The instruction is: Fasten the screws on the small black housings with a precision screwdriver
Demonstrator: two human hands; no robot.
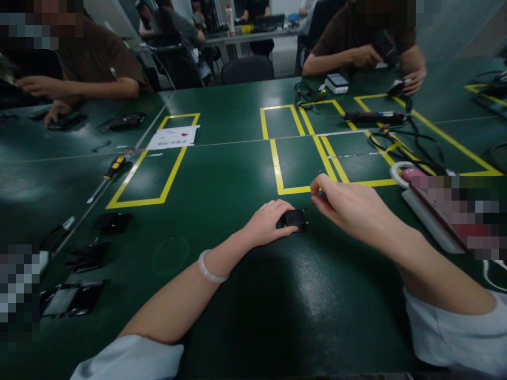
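Note:
A small black box-shaped part (296,219) lies on the green table, gripped between the thumb and fingers of my left hand (271,222). My right hand (344,203) is closed in a pinch just to the right of it. From those fingers a thin dark rod (309,206), like a small hex key or screwdriver shaft, points at the part's right side, where small shiny screw-like bits show. The rod's other end is hidden in my grip. Whether its tip touches the part I cannot tell.
At left lie a yellow-black screwdriver (115,167), several black parts (87,256) and a paper sheet (174,137). To the right are a soldering-iron-like tool (372,116), cables (420,145) and a tape roll (397,174). Two people work across the table (229,174), marked with yellow tape.

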